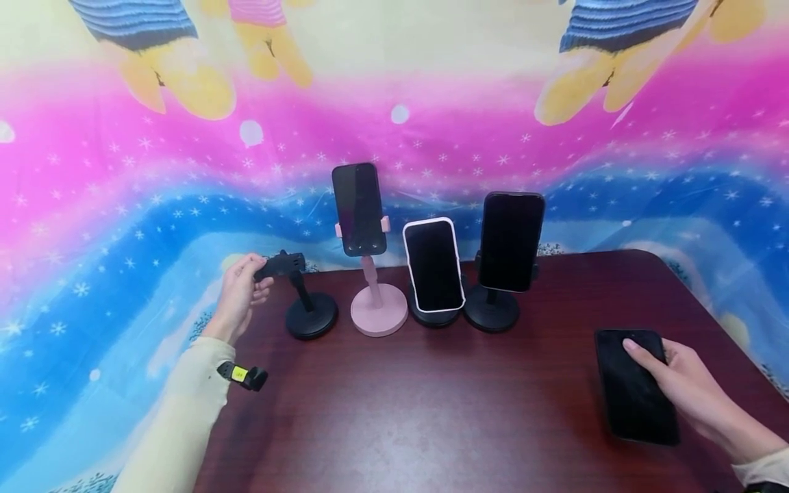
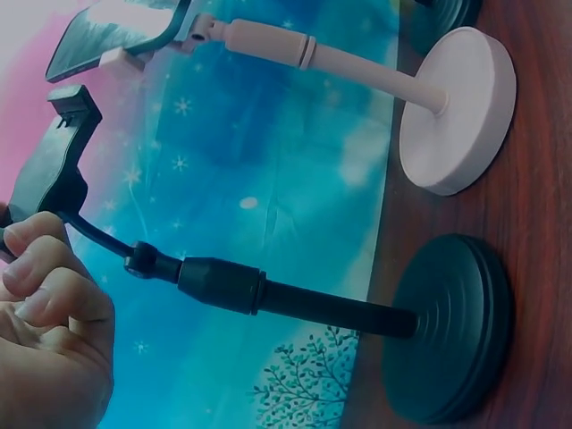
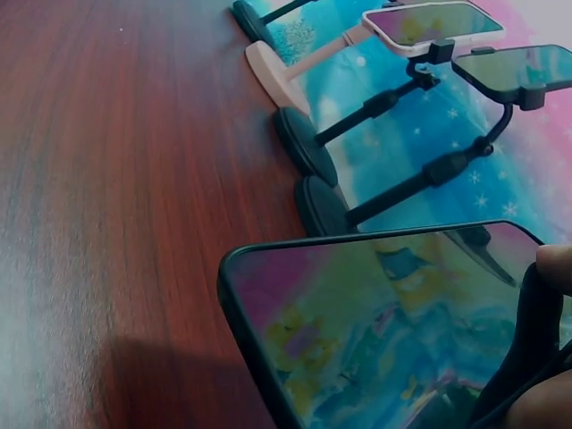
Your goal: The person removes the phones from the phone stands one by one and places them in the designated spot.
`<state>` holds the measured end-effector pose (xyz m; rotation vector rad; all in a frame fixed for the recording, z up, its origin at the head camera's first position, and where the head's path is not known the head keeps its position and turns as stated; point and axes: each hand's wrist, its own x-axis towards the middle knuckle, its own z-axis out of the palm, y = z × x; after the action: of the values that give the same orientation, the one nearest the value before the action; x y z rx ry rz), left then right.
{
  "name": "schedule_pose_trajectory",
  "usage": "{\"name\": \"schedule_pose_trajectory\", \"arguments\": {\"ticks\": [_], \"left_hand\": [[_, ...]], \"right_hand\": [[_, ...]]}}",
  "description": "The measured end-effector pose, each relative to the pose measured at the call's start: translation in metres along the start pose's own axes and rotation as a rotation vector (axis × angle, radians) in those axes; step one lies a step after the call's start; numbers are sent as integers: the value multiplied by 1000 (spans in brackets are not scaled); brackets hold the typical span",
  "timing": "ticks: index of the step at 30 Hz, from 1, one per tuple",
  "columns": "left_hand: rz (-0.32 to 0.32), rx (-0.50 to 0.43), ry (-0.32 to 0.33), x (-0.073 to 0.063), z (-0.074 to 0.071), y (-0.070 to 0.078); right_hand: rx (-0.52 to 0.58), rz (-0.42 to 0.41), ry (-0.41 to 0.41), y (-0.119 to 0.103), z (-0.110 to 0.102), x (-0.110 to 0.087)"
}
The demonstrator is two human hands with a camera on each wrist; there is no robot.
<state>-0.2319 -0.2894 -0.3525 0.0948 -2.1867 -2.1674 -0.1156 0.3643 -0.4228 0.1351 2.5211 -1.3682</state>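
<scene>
My left hand (image 1: 240, 291) grips the clamp (image 1: 281, 265) at the top of a black phone stand, whose round base (image 1: 311, 315) rests on the table. In the left wrist view the curled fingers lie at one end of that clamp (image 2: 58, 165), and no phone sits in it. Over at the right, my right hand (image 1: 696, 383) holds a black smartphone (image 1: 637, 397), thumb across its screen. The right wrist view shows the wall cloth mirrored in this phone's glass (image 3: 384, 322). Part of the right hand is hidden behind the phone.
Beside the left stand is a pink stand (image 1: 379, 310) carrying a dark phone (image 1: 359, 209). Further right, a white-framed phone (image 1: 434, 266) and a black phone (image 1: 512, 241) sit on black stands. A patterned cloth (image 1: 394, 150) hangs behind the dark red wooden table (image 1: 407, 411).
</scene>
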Motion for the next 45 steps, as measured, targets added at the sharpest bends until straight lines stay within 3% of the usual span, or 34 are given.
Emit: {"name": "schedule_pose_trajectory", "arguments": {"ticks": [5,12,18,24,29,34,45], "left_hand": [[-13,-10,24,-1,-6,-3],[-20,-49,10,-4,-14,-8],[-9,-64,-2,-5,-14,-10],[-39,-91,14,-6,-11,-9],[-70,-112,32,-6,-9,-11],[-73,-135,8,-6,-9,-13],[-76,-155,0,-7,-11,-14]], "right_hand": [[31,26,-21,2,-4,-3],[-52,77,3,5,-7,-3],[-30,108,7,21,-13,-4],[-126,167,-4,38,-23,-1],[-99,227,-50,47,-27,-2],[-91,244,-86,52,-29,-3],[-52,321,-99,71,-34,-2]]}}
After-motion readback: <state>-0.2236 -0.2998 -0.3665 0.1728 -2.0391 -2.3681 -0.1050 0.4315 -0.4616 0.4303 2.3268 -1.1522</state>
